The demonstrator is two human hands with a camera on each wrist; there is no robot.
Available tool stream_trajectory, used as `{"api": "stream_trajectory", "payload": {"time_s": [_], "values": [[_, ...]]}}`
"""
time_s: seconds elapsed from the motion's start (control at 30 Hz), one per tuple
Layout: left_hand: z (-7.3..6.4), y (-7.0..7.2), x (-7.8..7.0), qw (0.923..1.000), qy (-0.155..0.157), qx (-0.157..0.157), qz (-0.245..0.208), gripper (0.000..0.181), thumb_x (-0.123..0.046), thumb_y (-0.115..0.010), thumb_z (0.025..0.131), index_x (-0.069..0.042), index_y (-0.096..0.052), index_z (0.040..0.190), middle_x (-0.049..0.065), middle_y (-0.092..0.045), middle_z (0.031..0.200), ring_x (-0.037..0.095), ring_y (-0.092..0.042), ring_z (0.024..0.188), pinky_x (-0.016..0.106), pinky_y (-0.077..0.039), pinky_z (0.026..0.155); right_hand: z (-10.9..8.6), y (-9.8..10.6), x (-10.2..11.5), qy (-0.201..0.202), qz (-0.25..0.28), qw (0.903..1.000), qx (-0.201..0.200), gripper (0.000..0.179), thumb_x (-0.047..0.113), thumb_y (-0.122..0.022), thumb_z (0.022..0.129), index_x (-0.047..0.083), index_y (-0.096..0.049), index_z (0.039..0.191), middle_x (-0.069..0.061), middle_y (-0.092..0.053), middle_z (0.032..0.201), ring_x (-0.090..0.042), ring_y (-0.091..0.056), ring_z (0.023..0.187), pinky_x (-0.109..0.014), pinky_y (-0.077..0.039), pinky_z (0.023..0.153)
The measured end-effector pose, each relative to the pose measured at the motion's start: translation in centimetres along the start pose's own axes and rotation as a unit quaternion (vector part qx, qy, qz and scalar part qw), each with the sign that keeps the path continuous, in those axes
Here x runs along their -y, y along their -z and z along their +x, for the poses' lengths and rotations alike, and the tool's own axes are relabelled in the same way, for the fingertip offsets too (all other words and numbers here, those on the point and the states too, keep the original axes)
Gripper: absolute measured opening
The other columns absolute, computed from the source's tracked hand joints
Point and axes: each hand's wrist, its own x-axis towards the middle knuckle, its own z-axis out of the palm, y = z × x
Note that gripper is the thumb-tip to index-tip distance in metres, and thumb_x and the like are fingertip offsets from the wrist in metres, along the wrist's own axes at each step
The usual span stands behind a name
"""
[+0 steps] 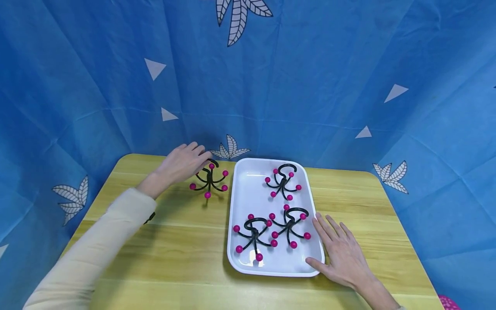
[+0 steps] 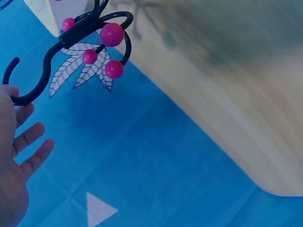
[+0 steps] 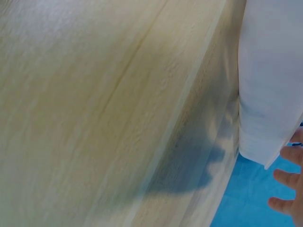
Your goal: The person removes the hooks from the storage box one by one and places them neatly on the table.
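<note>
Three knobbed black hooks (image 1: 289,224) lie in the white tray (image 1: 248,189), and with my left hand (image 1: 184,161) pinching a fourth hook (image 1: 209,177) above the table (image 1: 174,241) left of it, I should lift its knobs (image 1: 207,195) well over the rim (image 1: 231,206), my right hand (image 1: 342,252) spread at the opposite side.

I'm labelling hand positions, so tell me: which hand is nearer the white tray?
Right. The right hand is at the white tray's right side, thumb over the rim; the left hand is apart from it, left of its far end, holding a black hook.
</note>
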Motion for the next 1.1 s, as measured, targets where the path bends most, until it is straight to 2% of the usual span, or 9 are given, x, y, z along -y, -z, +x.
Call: {"api": "stream_trajectory", "payload": {"time_s": [0.23,0.47,0.7,1.0,1.1], "values": [[-0.4,-1.7,0.4,0.9994,0.013,0.018,-0.027,0.022,-0.028,-0.061,0.108,-0.011,-0.068,0.119,0.01,-0.073,0.103,0.027,-0.066,0.092,0.037,-0.061,0.073,0.1,0.1,0.1,-0.002,0.0,1.0,0.003,0.107,0.076,-0.07,0.081,0.013,-0.041,0.162,-0.009,-0.039,0.171,-0.04,-0.04,0.154,-0.064,-0.033,0.122],[-0.6,-2.8,0.7,0.9981,0.025,0.037,-0.043,0.02,-0.025,-0.062,0.107,-0.011,-0.066,0.121,0.011,-0.072,0.105,0.028,-0.067,0.094,0.039,-0.06,0.074,0.1,0.1,0.1,0.001,-0.002,1.0,-0.004,0.107,0.076,-0.07,0.081,0.012,-0.042,0.162,-0.01,-0.04,0.17,-0.04,-0.042,0.152,-0.064,-0.035,0.121],[-0.7,-3.3,0.6,0.9961,0.038,0.065,-0.047,0.024,-0.028,-0.056,0.11,-0.011,-0.065,0.126,0.012,-0.073,0.112,0.028,-0.067,0.1,0.039,-0.062,0.079,0.0,0.1,0.2,-0.002,0.001,1.0,0.003,0.107,0.077,-0.068,0.082,0.013,-0.041,0.163,-0.009,-0.039,0.171,-0.04,-0.039,0.154,-0.065,-0.034,0.122],[-0.6,-3.3,0.6,0.9955,0.044,0.064,-0.055,0.024,-0.028,-0.056,0.11,-0.011,-0.066,0.125,0.012,-0.072,0.11,0.028,-0.065,0.098,0.037,-0.06,0.075,0.0,0.1,0.2,-0.006,0.0,0.9999,0.01,0.107,0.078,-0.067,0.083,0.013,-0.039,0.163,-0.009,-0.038,0.171,-0.04,-0.039,0.155,-0.065,-0.033,0.123],[-0.4,-3.2,0.6,0.9947,0.052,0.069,-0.056,0.028,-0.032,-0.055,0.111,-0.011,-0.066,0.126,0.012,-0.072,0.113,0.028,-0.065,0.101,0.039,-0.06,0.079,0.0,0.1,0.2,-0.007,0.0,0.9999,0.011,0.107,0.078,-0.067,0.083,0.013,-0.039,0.164,-0.009,-0.038,0.172,-0.04,-0.038,0.155,-0.065,-0.033,0.123]]}}
